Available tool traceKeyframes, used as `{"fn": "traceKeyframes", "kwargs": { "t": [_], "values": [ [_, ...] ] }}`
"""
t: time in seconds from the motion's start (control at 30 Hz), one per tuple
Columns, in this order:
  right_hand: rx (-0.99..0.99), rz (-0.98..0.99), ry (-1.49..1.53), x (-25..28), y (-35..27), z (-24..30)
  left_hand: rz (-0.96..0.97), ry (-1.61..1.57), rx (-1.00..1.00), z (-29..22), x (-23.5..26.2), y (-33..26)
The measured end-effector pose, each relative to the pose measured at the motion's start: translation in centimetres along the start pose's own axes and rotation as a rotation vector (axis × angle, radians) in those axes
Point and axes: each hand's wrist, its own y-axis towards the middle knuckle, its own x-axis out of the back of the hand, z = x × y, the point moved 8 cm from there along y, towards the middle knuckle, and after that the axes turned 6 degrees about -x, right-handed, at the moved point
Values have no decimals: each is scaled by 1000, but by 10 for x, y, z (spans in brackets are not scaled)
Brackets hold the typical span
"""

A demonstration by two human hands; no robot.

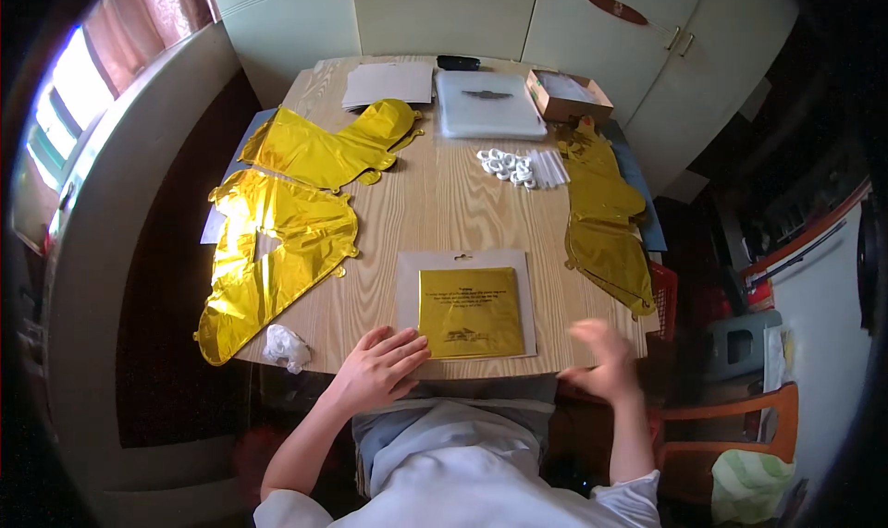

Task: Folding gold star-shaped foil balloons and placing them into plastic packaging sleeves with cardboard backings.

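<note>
A gold foil balloon (469, 292), folded into a square with dark print on it, lies on a pale card (407, 292) near the table's front edge. My left hand (381, 369) rests at the card's lower left corner, its fingers stretched out flat and close to the gold foil. To the right of the card my right hand (603, 362) is raised near the table edge, slightly blurred, with thumb and fingers apart and nothing visible in it.
Unfolded gold foil balloons (277, 251) lie at the left, more (601, 204) at the right. White rings (505, 165) and clear tubes (550, 167) sit right of centre. Behind are grey cards (388, 82), a translucent stack (490, 112) and an open box (578, 110). Crumpled white material (286, 347) lies front left.
</note>
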Motion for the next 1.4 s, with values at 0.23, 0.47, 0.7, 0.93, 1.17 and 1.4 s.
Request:
{"fn": "traceKeyframes", "kwargs": {
  "t": [0.23,0.47,0.7,0.93,1.17,1.4],
  "values": [
    [27,238,-174,-68,-28,26,-142,29,23,-5,1,-9],
    [-35,83,-71,-65,-32,21,-286,-45,59,-4,3,-13],
    [-121,40,5,-68,-32,15,-348,-127,172,-3,3,-14],
    [-132,112,125,-66,-20,11,-259,-186,134,-6,12,-10],
    [-113,40,117,-54,36,-15,-234,-80,149,11,15,1],
    [-432,-55,411,-88,149,-112,-117,94,41,-3,6,49]
  ]
}}
